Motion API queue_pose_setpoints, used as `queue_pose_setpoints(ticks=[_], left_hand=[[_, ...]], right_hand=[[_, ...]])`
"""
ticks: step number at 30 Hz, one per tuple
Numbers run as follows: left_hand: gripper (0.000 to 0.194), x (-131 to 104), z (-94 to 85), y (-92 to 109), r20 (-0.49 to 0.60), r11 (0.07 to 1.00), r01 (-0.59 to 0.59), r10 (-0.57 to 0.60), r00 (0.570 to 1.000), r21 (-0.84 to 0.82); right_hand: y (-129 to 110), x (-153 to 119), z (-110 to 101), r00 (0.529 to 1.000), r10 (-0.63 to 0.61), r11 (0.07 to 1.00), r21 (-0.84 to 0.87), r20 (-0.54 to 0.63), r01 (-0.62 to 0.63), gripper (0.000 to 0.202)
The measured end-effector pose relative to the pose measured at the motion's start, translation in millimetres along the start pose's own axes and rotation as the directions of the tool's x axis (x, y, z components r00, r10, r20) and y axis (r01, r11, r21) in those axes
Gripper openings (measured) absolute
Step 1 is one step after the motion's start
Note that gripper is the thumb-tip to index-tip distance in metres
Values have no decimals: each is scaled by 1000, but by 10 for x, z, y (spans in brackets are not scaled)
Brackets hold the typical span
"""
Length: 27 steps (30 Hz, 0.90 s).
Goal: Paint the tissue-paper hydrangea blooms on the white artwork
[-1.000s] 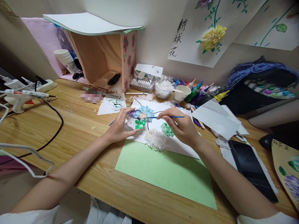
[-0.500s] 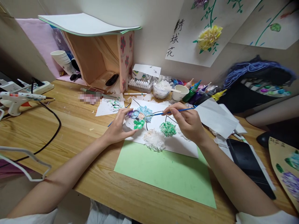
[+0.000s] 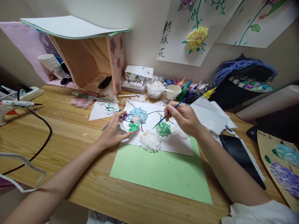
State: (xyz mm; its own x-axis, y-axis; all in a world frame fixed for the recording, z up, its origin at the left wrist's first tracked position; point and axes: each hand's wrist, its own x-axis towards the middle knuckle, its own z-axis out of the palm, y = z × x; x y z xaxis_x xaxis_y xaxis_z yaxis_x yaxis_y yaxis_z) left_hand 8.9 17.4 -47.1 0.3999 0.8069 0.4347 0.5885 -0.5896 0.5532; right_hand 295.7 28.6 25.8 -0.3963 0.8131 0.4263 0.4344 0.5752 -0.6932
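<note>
My left hand [image 3: 114, 129] grips a small round paint palette [image 3: 125, 124] with purple, blue, peach and green wells. A second brush [image 3: 106, 125] with a blue handle shows beside that hand, partly hidden behind it. In my right hand [image 3: 181, 115] is a paintbrush [image 3: 171, 112] with a blue handle, its tip just left of a green tissue-paper flower [image 3: 163, 129]. A blue paper flower [image 3: 139, 115], a white one [image 3: 150, 141] and another white one [image 3: 179, 130] lie on a white sheet [image 3: 173, 149] with black lines. Under it is green paper [image 3: 161, 174].
Paint bottles [image 3: 185, 91], a paper cup [image 3: 173, 92] and a bowl of white scraps [image 3: 155, 89] stand along the wall. At the right lies a black phone [image 3: 240, 158]; at the left is a glue gun [image 3: 14, 107]. An open box [image 3: 114, 62] stands at the back left.
My right hand has brought the brush tip from the palette down and right to the green flower. My left hand still holds the palette. The whole view has shifted slightly.
</note>
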Motion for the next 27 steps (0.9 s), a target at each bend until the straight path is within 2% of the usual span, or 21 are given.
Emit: queue_pose_setpoints(ticks=[7,12,17,21,27], left_hand=[[72,6,-5,4,-5,1000,-3,3,1000,1],[73,12,-10,13,-15,1000,-9,8,1000,-2],[73,9,-18,18,-10,1000,-4,4,1000,0],[72,9,-21,19,-13,1000,-4,4,1000,5],[72,13,-16,9,-14,1000,-14,14,1000,4]], right_hand=[[-31,13,49,994,-34,998,-53,103,40,39],[-49,9,34,996,-34,996,-83,88,41,38],[-47,12,14,991,-35,994,-94,132,47,39],[-48,9,4,994,-32,997,-63,104,39,39],[-71,8,14,985,-56,994,-87,162,71,40]])
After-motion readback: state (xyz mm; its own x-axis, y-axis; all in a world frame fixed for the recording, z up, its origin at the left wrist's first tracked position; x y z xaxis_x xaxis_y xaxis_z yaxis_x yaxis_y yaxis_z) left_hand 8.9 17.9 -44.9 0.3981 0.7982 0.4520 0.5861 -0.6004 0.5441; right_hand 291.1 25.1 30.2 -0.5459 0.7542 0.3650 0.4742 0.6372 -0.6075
